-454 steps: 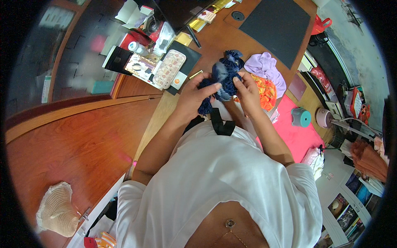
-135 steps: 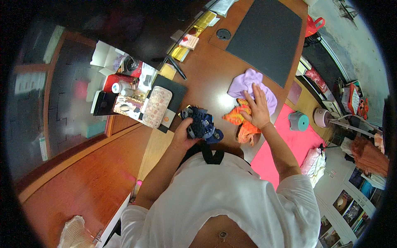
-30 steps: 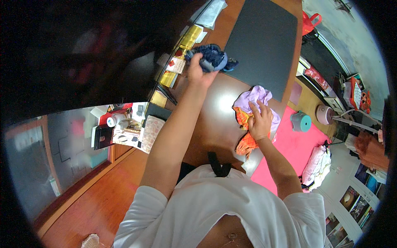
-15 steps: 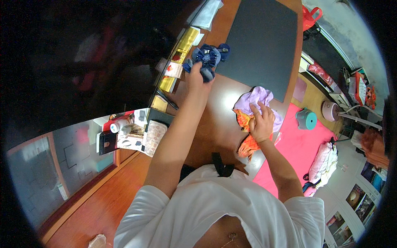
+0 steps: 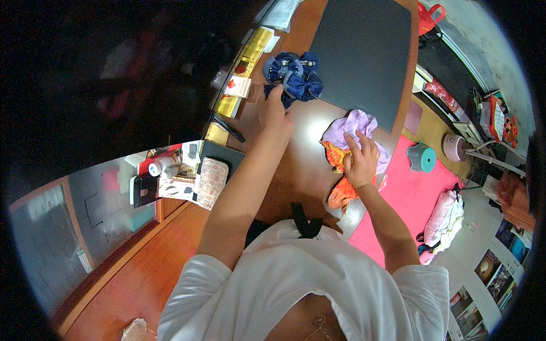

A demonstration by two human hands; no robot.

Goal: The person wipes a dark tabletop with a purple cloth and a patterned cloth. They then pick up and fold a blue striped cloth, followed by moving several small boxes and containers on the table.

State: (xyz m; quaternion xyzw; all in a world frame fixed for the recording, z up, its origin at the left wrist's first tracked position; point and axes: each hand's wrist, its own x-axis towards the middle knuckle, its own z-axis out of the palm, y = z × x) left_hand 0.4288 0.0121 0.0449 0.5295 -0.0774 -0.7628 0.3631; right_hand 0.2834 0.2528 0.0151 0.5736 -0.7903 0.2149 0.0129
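At the left side of the table, my left hand [image 5: 274, 111] is closed on the edge of a cluster of navy blue hair bows [image 5: 304, 82]. A metal clip shows among their loops, and part of the cluster is hidden by my fingers. My right hand [image 5: 362, 162] rests with its fingers spread on a crumpled lilac cloth [image 5: 350, 125]. Beneath and beside it bunches an orange and yellow patterned cloth [image 5: 343, 194], partly covered by the hand and the lilac cloth.
A dark desk mat [image 5: 364, 57] covers the table's far part. Gold boxes [image 5: 259, 45] and a black pen-like object [image 5: 228, 128] line the left edge, beside a large dark screen [image 5: 114, 74]. Right of the table are a pink mat [image 5: 406, 199] and a teal stool [image 5: 421, 157].
The navy bows have turned and spread to the right in my left hand, showing another bow and the clip. My right hand stays on the cloths, its fingers slightly shifted.
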